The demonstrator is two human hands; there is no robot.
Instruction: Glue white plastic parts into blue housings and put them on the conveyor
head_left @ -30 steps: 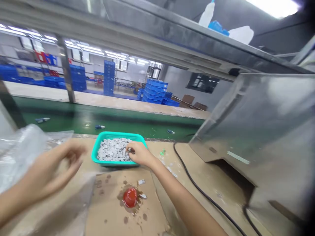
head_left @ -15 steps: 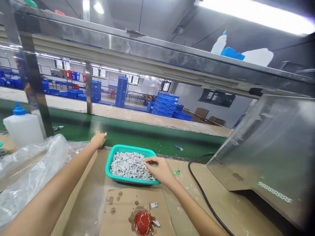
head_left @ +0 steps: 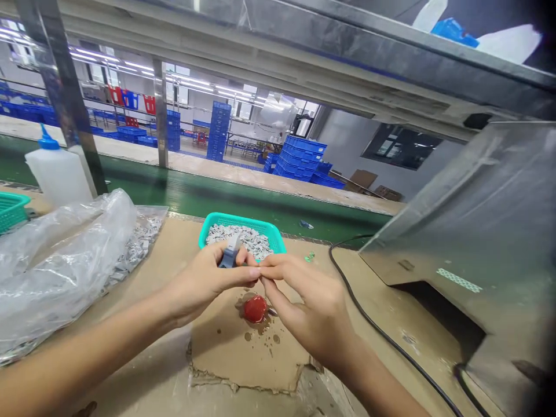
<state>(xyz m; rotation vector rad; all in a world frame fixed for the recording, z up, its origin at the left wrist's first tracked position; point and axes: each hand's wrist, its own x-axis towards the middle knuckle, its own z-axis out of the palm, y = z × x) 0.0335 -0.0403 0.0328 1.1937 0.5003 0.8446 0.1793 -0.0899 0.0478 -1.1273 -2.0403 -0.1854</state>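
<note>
My left hand (head_left: 200, 281) is closed around a small plastic part (head_left: 230, 252), dark blue-grey below with a light grey upper end. The fingertips of my right hand (head_left: 315, 298) are pinched together against those of my left. Whatever lies between them is hidden. Just beyond both hands stands a turquoise basket (head_left: 278, 238) full of small grey plastic pieces (head_left: 256, 242). Below the fingers, a red cup-like object (head_left: 255, 309) sits on a wet-spotted cardboard sheet (head_left: 243, 359). The right hand partly covers a small piece beside it.
At left lie a clear plastic bag (head_left: 87, 255) of grey pieces and a white squeeze bottle (head_left: 61, 174) with a blue cap. A green conveyor belt (head_left: 243, 202) runs behind, carrying a dark part (head_left: 306, 224). A black cable (head_left: 369, 324) and metal housing (head_left: 478, 231) stand right.
My left hand has come back from the belt, now holding the plastic part. My right hand has left the basket, and both hands meet in front of it. The view has tilted down.
</note>
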